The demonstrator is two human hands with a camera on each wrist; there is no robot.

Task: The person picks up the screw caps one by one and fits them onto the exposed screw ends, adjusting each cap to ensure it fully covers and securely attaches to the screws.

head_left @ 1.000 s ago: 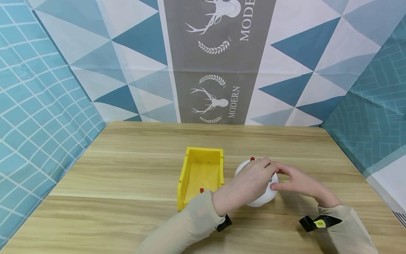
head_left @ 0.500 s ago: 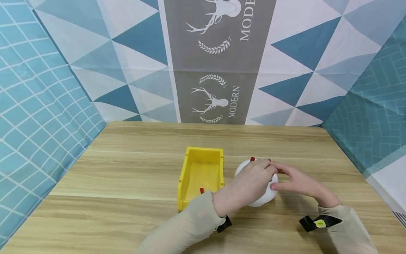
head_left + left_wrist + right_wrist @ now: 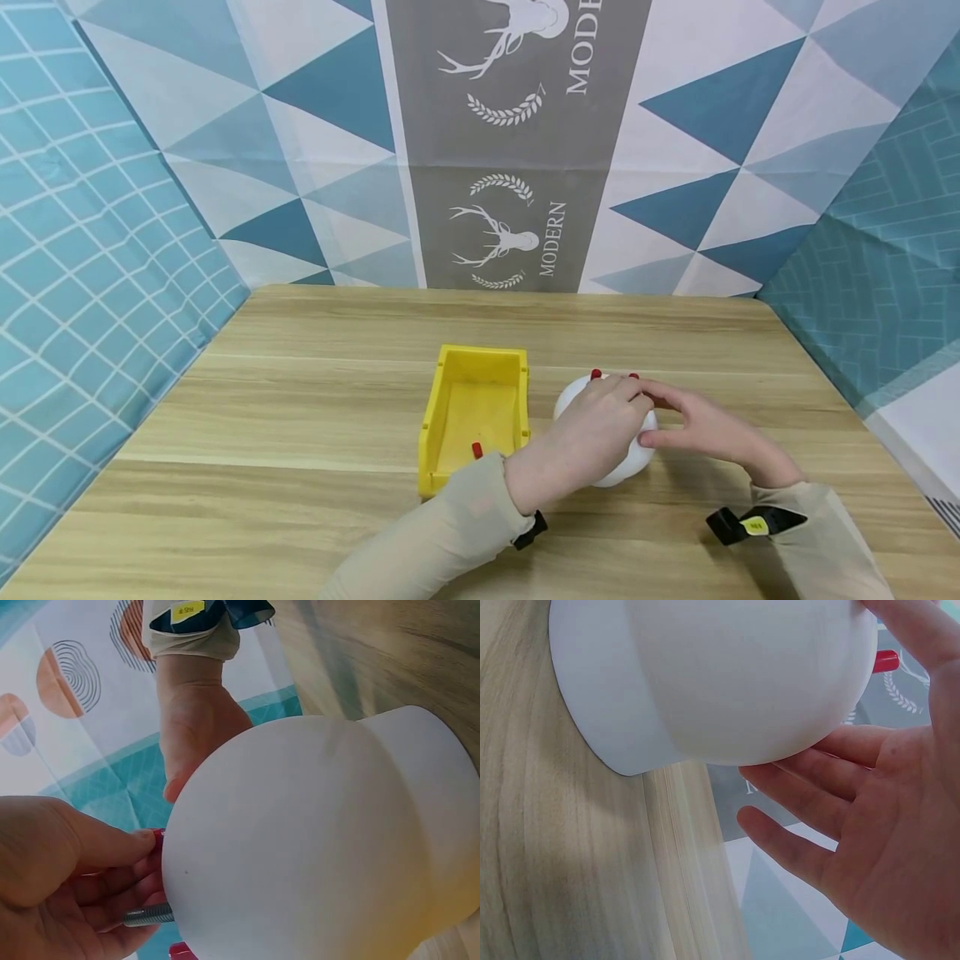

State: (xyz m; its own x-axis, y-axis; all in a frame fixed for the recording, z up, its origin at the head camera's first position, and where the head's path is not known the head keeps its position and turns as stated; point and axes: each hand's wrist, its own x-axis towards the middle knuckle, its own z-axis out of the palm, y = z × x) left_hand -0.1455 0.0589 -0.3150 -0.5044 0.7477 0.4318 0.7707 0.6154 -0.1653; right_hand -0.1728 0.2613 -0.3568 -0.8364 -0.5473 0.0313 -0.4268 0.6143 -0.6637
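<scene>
A white domed object (image 3: 628, 468) with a rounded body and a wider base stands on the table. Out of its top stick red pegs (image 3: 596, 374) and a threaded metal rod (image 3: 148, 915). Coming across from the left, my left hand (image 3: 581, 429) lies over the dome; in the left wrist view its thumb and fingers pinch a red peg (image 3: 159, 838) beside the rod. The dome's right side is held by my right hand (image 3: 701, 425), thumb and fingers spread around it. Most of the dome's top is hidden under my left hand in the head view.
A yellow bin (image 3: 480, 408) stands left of the dome, with a red peg (image 3: 477, 450) inside; my left sleeve (image 3: 457, 525) covers its near right corner. Everything rests on a wooden table (image 3: 262, 442). Patterned cloth walls (image 3: 315, 167) rise at the back and sides.
Both hands stay nearly in place on the dome. A second red peg has come into clearer sight beyond my left fingers as they shift slightly.
</scene>
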